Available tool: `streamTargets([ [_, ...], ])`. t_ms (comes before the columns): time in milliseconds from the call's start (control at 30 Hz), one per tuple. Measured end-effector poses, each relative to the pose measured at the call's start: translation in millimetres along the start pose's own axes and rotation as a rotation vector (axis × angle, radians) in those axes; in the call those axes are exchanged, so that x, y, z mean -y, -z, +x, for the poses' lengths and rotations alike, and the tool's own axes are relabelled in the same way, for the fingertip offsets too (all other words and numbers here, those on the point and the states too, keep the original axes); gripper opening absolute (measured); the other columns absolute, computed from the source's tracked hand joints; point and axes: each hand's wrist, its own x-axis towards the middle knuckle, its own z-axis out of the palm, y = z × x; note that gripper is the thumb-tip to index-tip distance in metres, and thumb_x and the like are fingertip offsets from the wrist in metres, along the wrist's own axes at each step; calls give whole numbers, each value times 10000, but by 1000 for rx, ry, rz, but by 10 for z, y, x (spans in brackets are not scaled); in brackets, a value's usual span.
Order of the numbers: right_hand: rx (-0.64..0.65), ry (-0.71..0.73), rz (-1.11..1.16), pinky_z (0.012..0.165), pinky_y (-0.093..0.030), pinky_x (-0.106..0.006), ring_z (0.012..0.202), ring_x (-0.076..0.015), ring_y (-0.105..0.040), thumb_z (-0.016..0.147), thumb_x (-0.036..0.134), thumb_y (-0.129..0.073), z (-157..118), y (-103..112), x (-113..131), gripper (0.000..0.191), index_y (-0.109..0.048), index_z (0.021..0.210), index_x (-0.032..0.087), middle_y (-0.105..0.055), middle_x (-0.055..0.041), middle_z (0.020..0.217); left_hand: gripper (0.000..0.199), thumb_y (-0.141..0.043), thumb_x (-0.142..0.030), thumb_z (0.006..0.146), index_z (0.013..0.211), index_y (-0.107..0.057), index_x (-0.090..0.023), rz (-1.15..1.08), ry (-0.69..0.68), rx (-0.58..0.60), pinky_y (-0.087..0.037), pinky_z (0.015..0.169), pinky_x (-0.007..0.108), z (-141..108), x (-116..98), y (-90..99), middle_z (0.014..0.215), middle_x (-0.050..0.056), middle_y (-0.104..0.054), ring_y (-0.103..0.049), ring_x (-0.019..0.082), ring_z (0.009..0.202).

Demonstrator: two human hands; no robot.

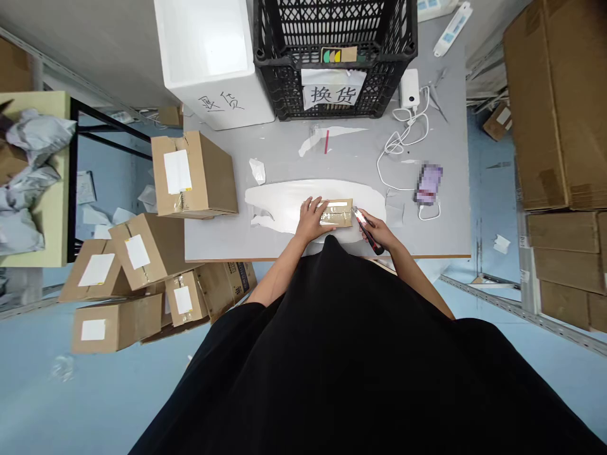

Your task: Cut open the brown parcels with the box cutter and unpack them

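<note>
A small brown cardboard box (344,219) with clear tape and a white label strip lies on a white patch (279,196) of the grey table. My left hand (310,219) grips the left end of this box, fingers over its top. In my right hand (379,232) is a red and black utility knife (368,232), its tip at the box's right end. Whether the blade touches the cardboard is too small to tell.
Behind stand a white foam box (218,104) and a black plastic crate (289,95). A cardboard carton (220,177) sits at the table's left. On the right lie a phone (429,184), a white cable (393,145) and tweezers (439,101). Several cartons (152,316) are piled on the floor.
</note>
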Motion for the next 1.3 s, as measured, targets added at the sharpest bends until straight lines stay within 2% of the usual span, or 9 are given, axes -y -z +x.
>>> streamTargets([
  [367, 31, -10, -39, 551, -497, -257, 578, -106, -529, 928, 354, -562, -87, 39, 126, 661, -394, 1557, 238, -569, 18, 757, 986, -836, -617, 646, 1481, -482, -230, 46, 27, -3, -169, 1203, 584, 17, -30, -13, 1585, 172, -353, -221, 432, 1480],
  [767, 132, -19, -85, 541, -482, -255, 565, -109, -523, 928, 392, -595, -114, 141, 48, 662, -406, 1550, 265, -553, 33, 710, 990, -850, -604, 633, 1481, -478, -253, 26, 38, -6, -167, 1185, 618, 7, -24, -31, 1606, 185, -303, -208, 440, 1484],
  [1033, 159, -17, -148, 522, -486, -250, 563, -114, -506, 932, 368, -575, -212, 135, 119, 643, -427, 1540, 220, -535, 30, 665, 992, -862, -590, 624, 1477, -485, -253, 54, 20, -9, -190, 1176, 623, 9, 7, -53, 1592, 196, -315, -227, 440, 1472],
  [1300, 173, -18, -160, 525, -494, -250, 559, -109, -507, 923, 364, -590, -246, 166, 106, 616, -466, 1515, 244, -534, 29, 682, 973, -853, -591, 637, 1472, -488, -248, 89, 4, 3, -212, 1172, 607, -13, -10, -20, 1588, 195, -314, -239, 428, 1468],
])
